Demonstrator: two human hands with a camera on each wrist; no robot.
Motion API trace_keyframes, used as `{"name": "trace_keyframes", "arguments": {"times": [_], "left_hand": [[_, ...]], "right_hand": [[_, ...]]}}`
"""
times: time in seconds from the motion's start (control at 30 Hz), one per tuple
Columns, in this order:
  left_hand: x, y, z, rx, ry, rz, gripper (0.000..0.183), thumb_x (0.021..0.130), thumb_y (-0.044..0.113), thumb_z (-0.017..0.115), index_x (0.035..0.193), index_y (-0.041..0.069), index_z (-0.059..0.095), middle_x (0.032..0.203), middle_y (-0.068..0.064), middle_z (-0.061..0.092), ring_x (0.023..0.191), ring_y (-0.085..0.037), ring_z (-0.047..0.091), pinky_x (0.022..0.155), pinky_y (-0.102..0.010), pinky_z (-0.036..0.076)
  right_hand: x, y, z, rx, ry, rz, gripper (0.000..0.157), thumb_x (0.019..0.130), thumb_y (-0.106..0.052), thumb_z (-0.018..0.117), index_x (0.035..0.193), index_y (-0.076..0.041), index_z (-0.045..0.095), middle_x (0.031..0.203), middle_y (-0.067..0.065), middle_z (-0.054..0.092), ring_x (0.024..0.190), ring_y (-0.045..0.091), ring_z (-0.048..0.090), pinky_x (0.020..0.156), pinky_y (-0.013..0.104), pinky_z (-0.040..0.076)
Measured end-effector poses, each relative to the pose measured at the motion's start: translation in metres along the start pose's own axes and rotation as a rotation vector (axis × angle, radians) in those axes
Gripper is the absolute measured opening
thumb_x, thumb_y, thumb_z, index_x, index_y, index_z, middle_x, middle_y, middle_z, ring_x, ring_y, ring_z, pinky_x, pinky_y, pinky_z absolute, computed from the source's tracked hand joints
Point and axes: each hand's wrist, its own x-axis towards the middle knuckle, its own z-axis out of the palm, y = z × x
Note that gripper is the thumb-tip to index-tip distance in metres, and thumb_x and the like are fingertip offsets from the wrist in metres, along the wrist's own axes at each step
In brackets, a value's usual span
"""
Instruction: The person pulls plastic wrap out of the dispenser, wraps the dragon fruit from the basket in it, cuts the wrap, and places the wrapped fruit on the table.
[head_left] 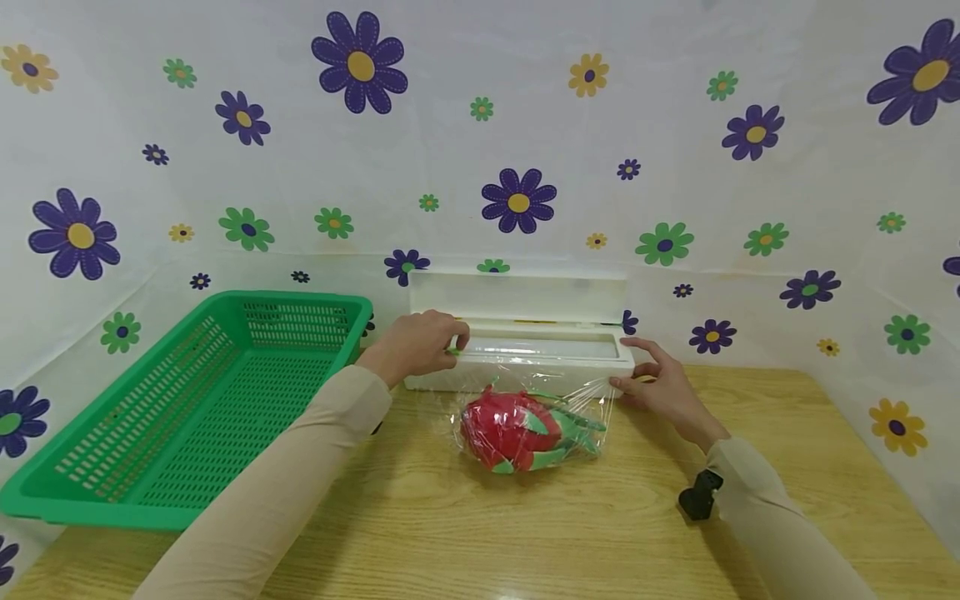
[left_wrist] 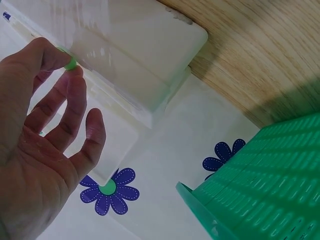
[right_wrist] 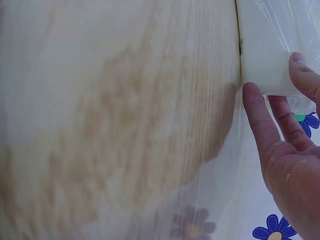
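Observation:
A white cling film dispenser point(head_left: 431, 382) stands at the back of the table with its lid point(head_left: 517, 297) raised. My left hand point(head_left: 416, 343) pinches a small green slider point(left_wrist: 71, 64) between thumb and forefinger at the dispenser's front edge, left of its middle. At the other end, my right hand point(head_left: 663, 390) grips the dispenser's right corner, thumb on the front and fingers along the end. Clear cling film point(head_left: 596, 393) runs from the dispenser's front edge down over a red dragon fruit point(head_left: 498, 425) with green scales, which lies on its side.
A green perforated basket point(head_left: 30, 493) stands on the left, beside my left forearm. The wooden table point(head_left: 480, 533) stretches in front of the fruit. A white cloth with printed flowers point(head_left: 517, 202) hangs close behind the dispenser. A black device point(head_left: 699, 497) sits at my right cuff.

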Motion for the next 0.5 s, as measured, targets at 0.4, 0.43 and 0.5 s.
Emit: {"name": "trace_keyframes", "arguments": {"times": [0.4,0.43,0.5], "left_hand": [[0.0001,-0.0021,0.001,0.002,-0.008,-0.008,0.011,0.094,0.018,0.07,0.105,0.018,0.068,0.102,-0.002,0.071,0.087,-0.017,0.063,0.078,-0.034,0.057],[0.0,-0.0023,0.0008,0.0,-0.009,-0.009,0.011,0.094,0.018,0.07,0.105,0.018,0.068,0.102,-0.002,0.071,0.087,-0.017,0.063,0.079,-0.034,0.057],[-0.0004,-0.0024,0.0004,-0.004,-0.008,-0.009,0.011,0.094,0.018,0.07,0.105,0.017,0.069,0.102,-0.002,0.071,0.087,-0.017,0.063,0.079,-0.034,0.058]], "right_hand": [[-0.0004,-0.0026,0.0021,0.001,0.01,0.011,0.076,0.097,-0.018,0.072,0.16,-0.023,0.03,0.114,0.021,0.061,0.092,0.021,0.068,0.083,0.029,0.062],[-0.0001,-0.0026,0.0019,0.001,0.011,0.013,0.076,0.097,-0.018,0.072,0.16,-0.023,0.03,0.115,0.021,0.061,0.092,0.022,0.068,0.083,0.029,0.062],[0.0002,-0.0026,0.002,0.0,0.009,0.015,0.077,0.097,-0.018,0.072,0.16,-0.023,0.029,0.117,0.022,0.061,0.094,0.023,0.069,0.084,0.03,0.062]]}}
